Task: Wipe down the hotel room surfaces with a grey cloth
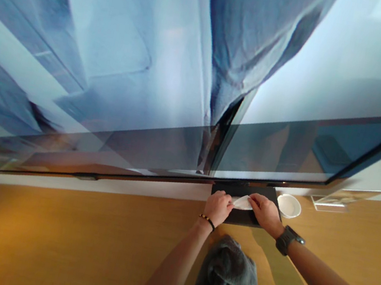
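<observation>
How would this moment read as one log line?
left hand: pinching white piece; right hand: pinching its other end; beneath: black base; beside: white bowl; nearer: gray cloth

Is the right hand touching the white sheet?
Touching: the head view shows the right hand pinching the white sheet at its right end.

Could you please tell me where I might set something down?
The wooden surface is bare left of the left arm, below the screen, and between the right arm and thin panel. It is crowded at the black base, where left hand and right hand hold a white scrap beside the bowl, and between the arms, where the gray cloth lies.
</observation>
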Demonstrator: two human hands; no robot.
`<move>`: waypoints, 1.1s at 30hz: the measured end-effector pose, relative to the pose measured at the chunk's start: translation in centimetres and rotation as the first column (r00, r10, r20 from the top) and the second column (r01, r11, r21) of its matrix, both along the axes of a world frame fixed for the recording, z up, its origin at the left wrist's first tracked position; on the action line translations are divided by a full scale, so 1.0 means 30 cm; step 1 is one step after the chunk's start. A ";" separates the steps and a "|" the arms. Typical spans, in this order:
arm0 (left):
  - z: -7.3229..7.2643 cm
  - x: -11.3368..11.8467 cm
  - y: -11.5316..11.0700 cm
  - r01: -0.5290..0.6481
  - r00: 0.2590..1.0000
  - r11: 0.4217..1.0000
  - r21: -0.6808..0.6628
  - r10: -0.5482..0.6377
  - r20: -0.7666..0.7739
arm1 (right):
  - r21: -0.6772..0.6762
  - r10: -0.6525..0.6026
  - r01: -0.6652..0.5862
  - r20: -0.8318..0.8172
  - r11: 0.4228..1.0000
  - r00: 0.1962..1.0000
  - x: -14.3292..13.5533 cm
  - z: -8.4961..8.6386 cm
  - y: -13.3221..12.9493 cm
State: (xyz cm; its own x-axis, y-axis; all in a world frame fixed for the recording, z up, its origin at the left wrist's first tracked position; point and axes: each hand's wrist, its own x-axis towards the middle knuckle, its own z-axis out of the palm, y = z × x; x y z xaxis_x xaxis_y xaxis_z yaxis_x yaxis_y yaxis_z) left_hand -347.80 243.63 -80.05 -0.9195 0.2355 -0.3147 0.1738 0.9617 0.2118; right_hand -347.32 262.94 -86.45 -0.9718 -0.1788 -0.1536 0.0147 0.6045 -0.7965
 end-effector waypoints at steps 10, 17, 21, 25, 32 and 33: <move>0.031 -0.029 -0.037 -0.070 0.997 0.997 0.011 0.071 -0.038 | -0.038 -0.025 0.024 -0.023 0.999 0.999 0.011 0.015 0.005; -0.017 0.002 -0.008 -0.037 0.997 0.999 0.027 0.036 0.067 | -0.042 -0.008 0.006 -0.043 0.999 0.999 0.010 -0.013 0.003; -0.003 -0.017 -0.036 -0.033 0.994 0.998 0.052 0.028 0.102 | -0.044 -0.003 -0.001 -0.091 0.999 0.996 0.009 -0.017 0.003; 0.010 -0.020 -0.036 -0.064 0.993 0.996 0.064 0.057 0.103 | -0.025 -0.001 -0.004 -0.190 1.000 0.982 0.022 0.009 0.025; -0.022 -0.015 -0.014 -0.068 0.991 0.997 0.023 0.065 0.119 | 0.095 0.097 -0.073 -0.290 0.993 0.952 0.049 0.005 0.071; -0.024 -0.016 -0.015 -0.070 0.991 0.997 0.015 0.068 0.115 | 0.107 0.095 -0.066 -0.295 0.992 0.951 0.050 -0.003 0.070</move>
State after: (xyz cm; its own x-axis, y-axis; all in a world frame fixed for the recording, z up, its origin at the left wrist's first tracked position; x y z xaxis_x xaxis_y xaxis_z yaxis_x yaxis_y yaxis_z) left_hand -348.28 243.19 -80.79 -0.8919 0.1797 -0.4150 0.0806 0.9661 0.2452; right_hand -345.83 265.03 -86.55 -0.9588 -0.2568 0.1213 -0.2666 0.6669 -0.6958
